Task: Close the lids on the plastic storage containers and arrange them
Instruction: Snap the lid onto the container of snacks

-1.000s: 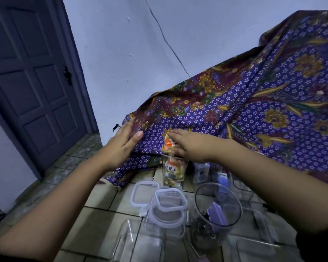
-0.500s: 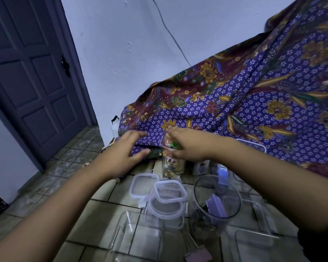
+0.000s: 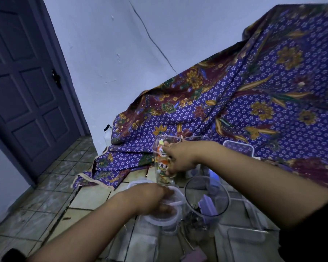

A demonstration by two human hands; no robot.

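My right hand (image 3: 178,157) grips a tall clear container (image 3: 162,161) holding colourful snack packets, lifted and tilted above the tiled floor. My left hand (image 3: 148,200) reaches down over the clear lids (image 3: 175,195) stacked on a small round container (image 3: 165,218), fingers curled on the top lid's rim. Whether it has gripped the lid is blurred. A large round clear container (image 3: 206,197) with purple items inside stands to the right.
A purple floral cloth (image 3: 234,110) drapes over furniture behind, spilling onto the floor. More clear lids (image 3: 238,148) lie against it. Flat clear containers (image 3: 244,241) lie on the tiles at the front. A dark door (image 3: 27,82) is on the left.
My left hand dropped from the cloth edge down to the stacked lids. The right hand lifted the snack container slightly and tilted it. The camera shifted.
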